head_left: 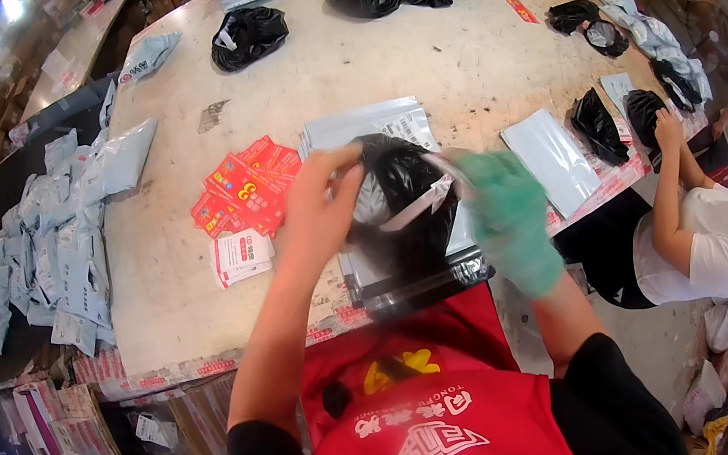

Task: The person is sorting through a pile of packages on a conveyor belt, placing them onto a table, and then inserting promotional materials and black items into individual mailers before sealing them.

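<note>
Both my hands hold up a black plastic bag (398,171) at the near middle of the table, with a white strip (417,205) running across it. My bare left hand (322,201) pinches the bag's left edge. On the other side my right hand (508,215), in a green glove, is closed on the bag's right edge by the strip's end; its fingertips are partly hidden. Beneath the bag lies a stack of pale grey mailer bags (399,114). Red cards (250,188) are fanned out left of my left hand, with white cards (241,255) below them.
Another pile of mailers (552,162) lies to the right. Filled grey parcels (56,245) are heaped at the left. Black bundles (249,37) sit at the far side. A person in a white shirt (696,244) handles a black bundle (646,115) at the right; others stand across the table (312,66).
</note>
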Available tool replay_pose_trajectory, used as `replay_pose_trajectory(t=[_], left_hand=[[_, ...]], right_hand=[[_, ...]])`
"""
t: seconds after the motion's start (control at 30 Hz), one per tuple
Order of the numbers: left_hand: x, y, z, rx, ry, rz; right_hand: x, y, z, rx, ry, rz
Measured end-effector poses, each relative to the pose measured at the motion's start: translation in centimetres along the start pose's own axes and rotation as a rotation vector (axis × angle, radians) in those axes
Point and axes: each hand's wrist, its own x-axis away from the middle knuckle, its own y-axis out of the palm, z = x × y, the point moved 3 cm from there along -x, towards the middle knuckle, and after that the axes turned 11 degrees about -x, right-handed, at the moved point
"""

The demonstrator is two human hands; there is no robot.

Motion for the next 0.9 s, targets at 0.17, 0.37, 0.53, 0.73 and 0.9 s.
replay_pose_trajectory(t=[0.17,0.37,0.53,0.73,0.9], left_hand=[[-4.5,6.2,-6.0,-0.561,0.058,-0.232],[2.9,4.0,1.2,-0.551,-0.001,-0.284],[9.0,6.5,-1.5,-0.783,0.237,-0.036],[8.3,5.3,-3.2,-0.443,0.163,-0.152],[18.1,-7.0,-9.2,-0.330,-0.348,0.461]], right_hand=[[1.0,12.6,0.1,-0.073,0.001,-0.463],[2.7,11.9,1.2,-0.365,-0.143,-0.346],[1.6,9.1,2.0,-0.605,-0.049,-0.584],[0.2,7.5,-0.9,-0.291,-0.505,-0.452],[-0.3,13.1,3.6,-0.328,-0.422,-0.798]])
